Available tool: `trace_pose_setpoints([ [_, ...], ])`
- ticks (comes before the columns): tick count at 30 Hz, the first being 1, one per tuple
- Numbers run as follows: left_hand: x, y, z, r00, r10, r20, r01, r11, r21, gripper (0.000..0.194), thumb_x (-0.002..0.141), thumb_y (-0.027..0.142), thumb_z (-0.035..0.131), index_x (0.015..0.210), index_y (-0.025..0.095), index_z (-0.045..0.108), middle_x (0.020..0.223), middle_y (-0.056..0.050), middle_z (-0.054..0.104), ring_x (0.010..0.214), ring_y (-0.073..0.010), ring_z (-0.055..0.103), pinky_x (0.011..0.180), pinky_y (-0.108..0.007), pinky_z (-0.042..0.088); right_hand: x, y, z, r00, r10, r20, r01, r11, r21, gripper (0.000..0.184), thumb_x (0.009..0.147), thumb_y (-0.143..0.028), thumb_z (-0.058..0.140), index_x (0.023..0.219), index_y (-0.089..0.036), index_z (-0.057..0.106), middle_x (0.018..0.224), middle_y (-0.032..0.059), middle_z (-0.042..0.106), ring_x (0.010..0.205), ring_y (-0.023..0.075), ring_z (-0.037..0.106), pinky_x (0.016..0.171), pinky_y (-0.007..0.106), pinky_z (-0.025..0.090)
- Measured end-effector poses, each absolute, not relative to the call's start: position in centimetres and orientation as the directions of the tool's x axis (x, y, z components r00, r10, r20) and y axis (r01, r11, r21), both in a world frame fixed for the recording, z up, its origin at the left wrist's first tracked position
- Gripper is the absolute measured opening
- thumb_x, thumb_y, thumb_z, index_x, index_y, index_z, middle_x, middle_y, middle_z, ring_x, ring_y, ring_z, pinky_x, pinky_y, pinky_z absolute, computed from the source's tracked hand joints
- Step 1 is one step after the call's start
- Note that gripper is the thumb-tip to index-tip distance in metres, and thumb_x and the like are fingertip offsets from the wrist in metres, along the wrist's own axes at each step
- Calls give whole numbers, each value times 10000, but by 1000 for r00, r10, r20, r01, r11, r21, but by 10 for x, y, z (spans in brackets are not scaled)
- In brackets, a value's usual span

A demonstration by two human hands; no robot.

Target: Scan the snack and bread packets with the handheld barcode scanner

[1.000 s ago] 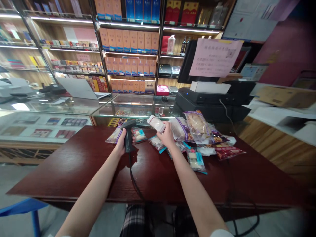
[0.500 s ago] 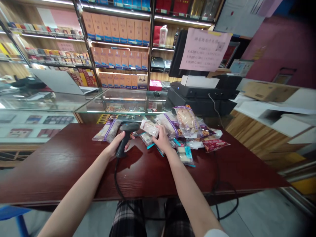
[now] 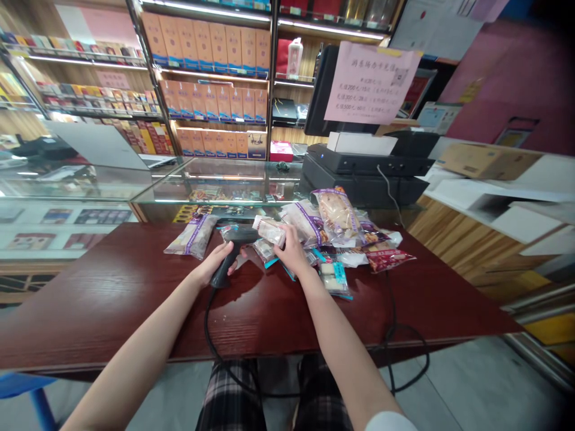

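My left hand (image 3: 218, 261) is wrapped round the handle of a black barcode scanner (image 3: 233, 240), its head pointing right and its cord trailing down off the table. In my right hand (image 3: 290, 246) is a small white packet with a clear part (image 3: 269, 231), held just off the scanner's front. Beneath and beside that hand lie small clear packets with blue edges (image 3: 333, 276). Behind them is a heap of snack bags with purple bands (image 3: 339, 214), and a red bag (image 3: 389, 259) at its right. Another purple-banded bag (image 3: 194, 235) lies left of the scanner.
The dark red table (image 3: 148, 299) stands before a glass display counter (image 3: 215, 170). A monitor with a pink notice (image 3: 366, 84) and black machines (image 3: 359, 179) are at the back right. A looped black cable (image 3: 424, 353) hangs off the front edge.
The scanner's head has tipped slightly downward in my left hand. My right hand still holds the white packet in front of it. The whole view has shifted a little.
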State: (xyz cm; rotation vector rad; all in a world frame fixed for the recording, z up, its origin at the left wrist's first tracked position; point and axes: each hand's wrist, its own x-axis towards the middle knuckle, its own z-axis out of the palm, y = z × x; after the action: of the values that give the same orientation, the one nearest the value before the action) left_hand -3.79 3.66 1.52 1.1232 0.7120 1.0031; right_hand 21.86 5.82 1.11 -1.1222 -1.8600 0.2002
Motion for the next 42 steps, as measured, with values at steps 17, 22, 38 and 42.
trace_pose_setpoints([
  [17,-41,38,17,421,905,66,-288,65,955,553,862,581,603,1162,117,612,837,-87,684,417,-80,500,380,-219,373,217,57,12,-171,752,637,622,584,-522,540,765,-90,504,1293,-183,437,1264,137,484,1280,253,481,1118,441,400],
  [22,-39,35,20,403,914,31,-313,106,944,549,820,581,657,1116,119,640,795,-86,689,413,-89,506,364,-215,370,217,56,13,-174,758,629,623,579,-526,545,785,-112,519,1314,-192,416,1291,136,477,1293,252,480,1121,439,399],
  [38,-55,54,22,-102,995,-14,-374,-25,927,538,811,589,669,965,74,682,856,-122,727,638,-140,659,540,-206,523,214,55,12,-275,788,551,755,532,-383,600,863,-295,633,1415,-155,444,1492,182,416,1440,291,343,1180,478,310],
  [42,-55,55,17,-156,987,-33,-347,-23,938,571,745,602,730,940,66,713,663,-61,673,491,-99,556,408,-173,409,212,51,16,-431,756,493,754,602,-264,516,907,-303,584,1415,-254,504,1539,98,425,1449,268,344,1210,522,205],
])
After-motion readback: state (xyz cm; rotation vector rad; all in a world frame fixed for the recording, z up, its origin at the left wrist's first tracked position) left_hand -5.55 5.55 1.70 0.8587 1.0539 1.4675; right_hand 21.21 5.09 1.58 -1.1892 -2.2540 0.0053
